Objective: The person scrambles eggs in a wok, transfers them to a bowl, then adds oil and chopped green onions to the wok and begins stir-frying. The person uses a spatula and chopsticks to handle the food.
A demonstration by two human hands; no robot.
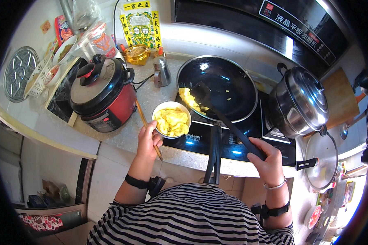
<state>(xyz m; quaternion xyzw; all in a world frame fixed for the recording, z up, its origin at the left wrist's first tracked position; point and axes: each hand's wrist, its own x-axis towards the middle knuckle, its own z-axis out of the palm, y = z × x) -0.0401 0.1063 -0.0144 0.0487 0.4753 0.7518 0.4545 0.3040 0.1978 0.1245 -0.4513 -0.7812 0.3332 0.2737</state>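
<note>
My left hand point(148, 139) grips a white bowl point(188, 126) by its left side, with a pair of wooden chopsticks point(140, 111) held in the same fingers. Cooked scrambled egg point(172, 121) fills the bowl. My right hand point(268, 159) is closed around the long handle of a black spatula point(233, 127). The spatula's blade rests at the left inner side of a dark wok point(230, 92). More egg point(188, 99) lies along the wok's left rim, beside the blade, and small bits sit on the wok's bottom. The wok's black handle point(214, 150) points towards me.
A red electric pressure cooker point(122, 104) stands left, near a metal shaker pot point(162, 72) and an oil bottle point(137, 54). Right of the wok, a lidded steel steamer pot point(294, 104) sits on the black gas hob point(187, 147). A glass lid point(323, 156) lies further right. A range hood point(233, 18) overhangs the back.
</note>
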